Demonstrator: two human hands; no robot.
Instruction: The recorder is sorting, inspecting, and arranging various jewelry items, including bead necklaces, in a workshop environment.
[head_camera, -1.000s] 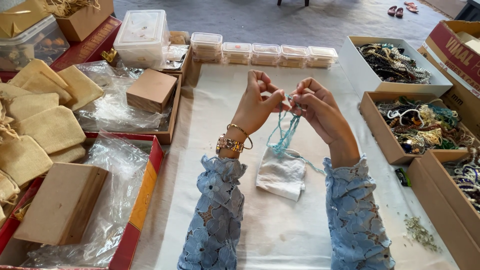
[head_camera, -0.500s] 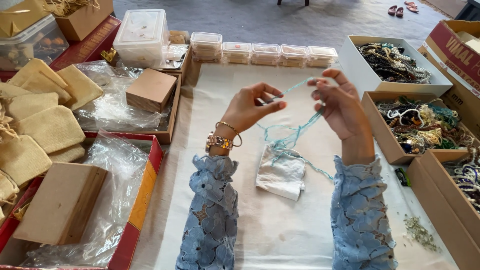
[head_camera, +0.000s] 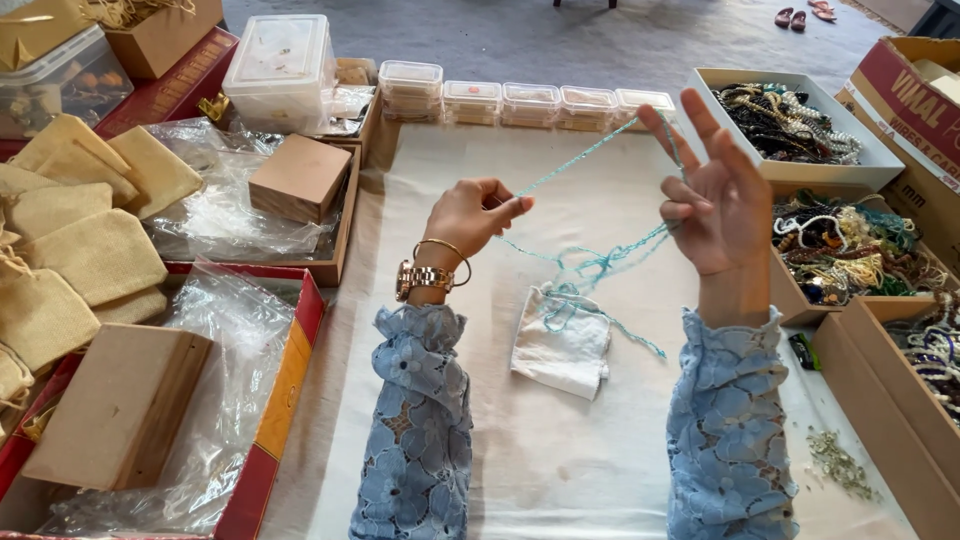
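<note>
My left hand (head_camera: 475, 217) pinches one end of a thin turquoise beaded string (head_camera: 583, 160) between thumb and fingers. The string runs up and right to my right hand (head_camera: 712, 195), which is raised with fingers spread and has the string looped over its index finger. From there the string drops into a tangle (head_camera: 590, 267) that hangs just above a small white cloth pouch (head_camera: 560, 345) lying on the white sheet (head_camera: 560, 460). Both arms wear pale blue lace sleeves; the left wrist carries a watch and bangle.
Cardboard boxes of mixed bead jewellery (head_camera: 835, 250) line the right side. A row of small clear plastic boxes (head_camera: 520, 100) stands at the back. Left are beige fabric pouches (head_camera: 80, 240), brown cardboard boxes (head_camera: 300, 175) and plastic bags in red trays (head_camera: 285, 390).
My hands, close together a second ago, have drawn apart. The right hand rose and moved right with fingers spreading, stretching the turquoise string taut between the hands.
</note>
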